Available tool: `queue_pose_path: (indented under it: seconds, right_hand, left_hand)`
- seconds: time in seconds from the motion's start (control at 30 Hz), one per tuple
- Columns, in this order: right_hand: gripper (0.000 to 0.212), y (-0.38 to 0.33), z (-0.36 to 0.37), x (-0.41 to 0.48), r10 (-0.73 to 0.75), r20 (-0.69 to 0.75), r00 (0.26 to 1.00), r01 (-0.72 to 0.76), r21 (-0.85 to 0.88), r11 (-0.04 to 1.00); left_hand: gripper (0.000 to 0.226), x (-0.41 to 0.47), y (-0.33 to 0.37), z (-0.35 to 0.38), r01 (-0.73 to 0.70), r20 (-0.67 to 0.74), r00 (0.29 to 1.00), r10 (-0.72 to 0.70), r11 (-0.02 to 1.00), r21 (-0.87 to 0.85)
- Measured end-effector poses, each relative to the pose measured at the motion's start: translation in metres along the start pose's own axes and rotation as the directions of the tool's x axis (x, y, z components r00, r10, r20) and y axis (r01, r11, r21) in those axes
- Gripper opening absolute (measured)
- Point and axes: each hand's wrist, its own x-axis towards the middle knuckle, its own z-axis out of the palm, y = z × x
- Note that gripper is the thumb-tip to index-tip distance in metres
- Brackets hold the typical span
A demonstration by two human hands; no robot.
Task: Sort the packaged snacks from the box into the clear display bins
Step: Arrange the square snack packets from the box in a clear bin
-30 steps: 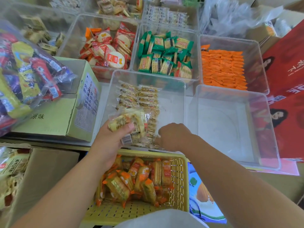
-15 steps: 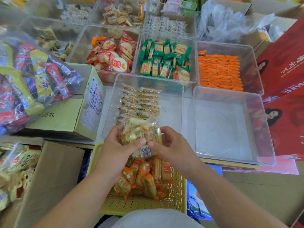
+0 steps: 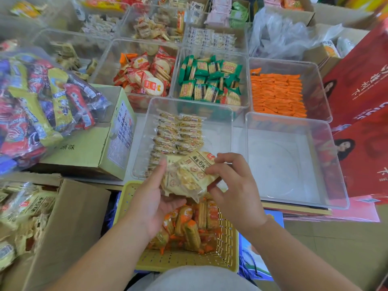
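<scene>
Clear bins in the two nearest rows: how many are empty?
1. The empty bin sits front right, beside the half-filled cracker bin. Behind them, the red-pack bin, green-pack bin and orange-pack bin all hold stock. Farther bins are too cluttered to judge.

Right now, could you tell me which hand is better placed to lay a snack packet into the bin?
Right hand: its fingers pinch the top packet, beside the bin, while the left hand cradles the stack.
</scene>
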Motion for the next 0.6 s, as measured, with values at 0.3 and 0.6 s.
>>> queue_pose_path:
  seconds: [0.3, 0.6]
  right_hand:
    - [0.057, 0.008, 0.001, -0.001, -0.041, 0.167, 0.985, 0.029, 0.074, 0.997]
    - [0.028, 0.029, -0.018, 0.028, -0.001, 0.130, 0.991, -0.026, 0.206, 0.978]
  left_hand:
    - [0.040, 0.005, 0.003, 0.002, -0.009, 0.031, 0.999, 0.011, 0.998, -0.059]
    - [0.044, 0.034, 0.015, -0.011, -0.100, -0.022, 0.994, 0.103, 0.991, 0.093]
